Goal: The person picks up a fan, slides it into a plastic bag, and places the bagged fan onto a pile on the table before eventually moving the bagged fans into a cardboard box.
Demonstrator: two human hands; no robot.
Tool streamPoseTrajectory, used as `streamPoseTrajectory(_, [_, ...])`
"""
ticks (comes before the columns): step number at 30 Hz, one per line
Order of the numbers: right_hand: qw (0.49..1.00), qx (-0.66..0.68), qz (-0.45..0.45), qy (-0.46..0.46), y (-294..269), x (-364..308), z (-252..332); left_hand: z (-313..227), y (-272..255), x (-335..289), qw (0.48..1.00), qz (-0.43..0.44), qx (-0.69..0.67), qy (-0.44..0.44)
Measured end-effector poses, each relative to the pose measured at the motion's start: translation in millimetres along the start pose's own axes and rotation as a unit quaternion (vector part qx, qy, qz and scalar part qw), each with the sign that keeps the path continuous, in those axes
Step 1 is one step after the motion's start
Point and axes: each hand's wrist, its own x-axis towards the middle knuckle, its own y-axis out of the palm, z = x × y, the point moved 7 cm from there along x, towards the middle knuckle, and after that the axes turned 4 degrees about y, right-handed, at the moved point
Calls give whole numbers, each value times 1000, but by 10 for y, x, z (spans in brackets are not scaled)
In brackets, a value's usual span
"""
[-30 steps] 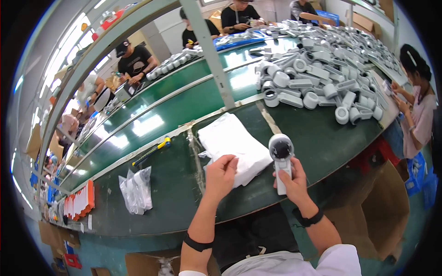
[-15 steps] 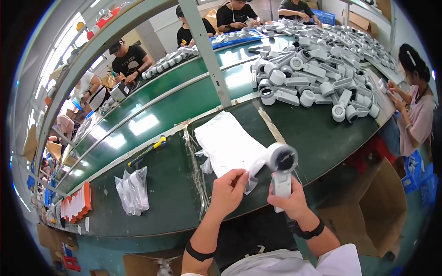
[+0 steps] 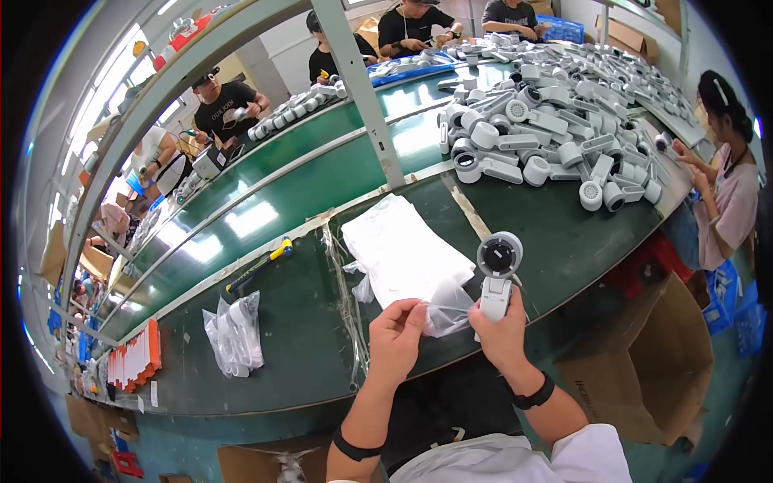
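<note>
In my right hand (image 3: 504,336) is a white handheld fan (image 3: 497,274), its round head with a dark centre pointing up. The thumb of that hand also meets the edge of a clear plastic bag (image 3: 447,312). My left hand (image 3: 394,336) pinches the bag's other side between thumb and fingertips, so the bag stretches across the gap between my hands. Just beyond lies a stack of white plastic bags (image 3: 398,245) on the dark green table (image 3: 298,322).
A large heap of handheld fans (image 3: 555,137) covers the far right. Left are a bagged bundle (image 3: 233,334), a yellow-and-black tool (image 3: 262,264) and an orange box of white pieces (image 3: 134,354). A metal post (image 3: 358,92) rises ahead; a cardboard box (image 3: 644,362) stands right. Co-workers sit around.
The fan has turned more upright and come slightly nearer. The bag's edge has been drawn from the stack and now spans both hands.
</note>
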Motion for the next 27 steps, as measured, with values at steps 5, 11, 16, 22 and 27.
streamPoseTrajectory(5, [995,-33,87,-46,-274,-213,112,36,94,-65,999,36,21,-9])
streamPoseTrajectory(11, [914,-137,382,-8,-533,-468,349,-14,103,13,995,46,91,3])
streamPoseTrajectory(16, [876,-321,357,56,-324,-395,386,-64,103,37,981,131,145,-1])
streamPoseTrajectory(22, [865,-271,421,32,-138,-210,210,-183,23,38,971,157,179,6])
streamPoseTrajectory(27, [907,-236,347,30,-91,-167,204,-322,-2,-17,956,163,240,35])
